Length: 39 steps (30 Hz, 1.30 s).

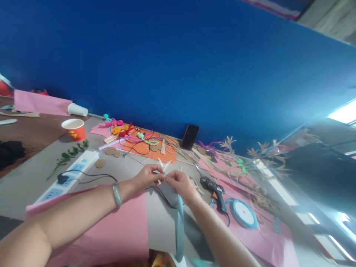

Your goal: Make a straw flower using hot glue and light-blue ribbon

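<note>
My left hand (pixel 150 175) and my right hand (pixel 179 182) meet over the grey table, fingertips pinched together. Between them is a small piece with pale pointed tips, like petals or dried leaves (pixel 164 164); its lower part is hidden by the fingers. A light blue ribbon-like band (pixel 180 230) hangs down below my right hand; whether the fingers hold its upper end cannot be seen. To the right of my right hand lies a black glue gun (pixel 214 191), and beyond it a roll of light blue ribbon (pixel 242 213).
A white power strip (pixel 69 174) with a plugged-in cord and a green leafy sprig (pixel 69 152) lie left, near a red paper cup (pixel 74 129). Pink paper (pixel 119 226) lies under my left arm. A phone (pixel 190 136) leans on the blue wall, among pipe cleaners (pixel 133 139) and sticks.
</note>
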Each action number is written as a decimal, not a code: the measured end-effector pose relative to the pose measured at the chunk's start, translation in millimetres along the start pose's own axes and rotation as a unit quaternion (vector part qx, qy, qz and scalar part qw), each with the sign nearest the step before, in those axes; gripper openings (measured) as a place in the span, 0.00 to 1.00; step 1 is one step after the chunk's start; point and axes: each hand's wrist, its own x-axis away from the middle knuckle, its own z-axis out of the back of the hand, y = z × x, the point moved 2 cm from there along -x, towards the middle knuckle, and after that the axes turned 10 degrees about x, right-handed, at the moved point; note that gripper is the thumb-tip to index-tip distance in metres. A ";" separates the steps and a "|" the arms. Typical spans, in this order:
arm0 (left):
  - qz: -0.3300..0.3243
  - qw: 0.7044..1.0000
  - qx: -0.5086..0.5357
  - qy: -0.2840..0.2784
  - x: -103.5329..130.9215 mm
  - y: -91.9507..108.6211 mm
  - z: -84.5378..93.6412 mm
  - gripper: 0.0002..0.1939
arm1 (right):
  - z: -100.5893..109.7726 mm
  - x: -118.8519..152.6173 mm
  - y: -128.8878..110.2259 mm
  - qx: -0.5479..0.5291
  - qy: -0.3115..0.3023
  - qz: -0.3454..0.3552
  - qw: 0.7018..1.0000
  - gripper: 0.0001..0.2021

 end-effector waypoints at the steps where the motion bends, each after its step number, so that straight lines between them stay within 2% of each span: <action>1: -0.002 1.000 -0.005 -0.002 -3.5 0.0 -1.0 0.17 | 1.9 -1.1 0.9 0.000 0.001 -0.002 1.000 0.11; 6: 0.012 1.000 -0.009 0.004 -18.7 0.6 -10.0 0.19 | 13.3 -4.5 9.3 -0.049 -0.012 0.000 0.999 0.14; 11: 0.034 0.999 -0.005 0.022 -24.1 -1.2 -16.3 0.19 | 21.6 -7.8 18.2 -0.057 -0.001 -0.003 0.998 0.15; 18: 0.036 0.999 -0.032 -0.008 -17.2 6.7 -11.1 0.20 | 17.2 0.0 10.1 -0.033 0.012 0.027 0.999 0.13; 25: 0.079 0.995 -0.027 -0.051 -9.3 21.6 -20.0 0.19 | 15.0 15.6 1.4 -0.023 0.038 0.080 0.996 0.13; 28: 0.086 0.994 -0.029 -0.059 -6.5 23.7 -22.1 0.18 | 14.8 20.1 -1.7 -0.033 0.031 0.076 0.996 0.11; 35: 0.089 0.995 0.022 -0.039 -3.8 23.1 -24.6 0.17 | 13.7 23.4 -5.4 -0.038 0.020 0.064 0.997 0.11; 39: 0.096 0.994 0.029 -0.043 -4.8 22.1 -21.6 0.16 | 10.9 22.0 -2.0 -0.086 0.004 0.042 0.995 0.12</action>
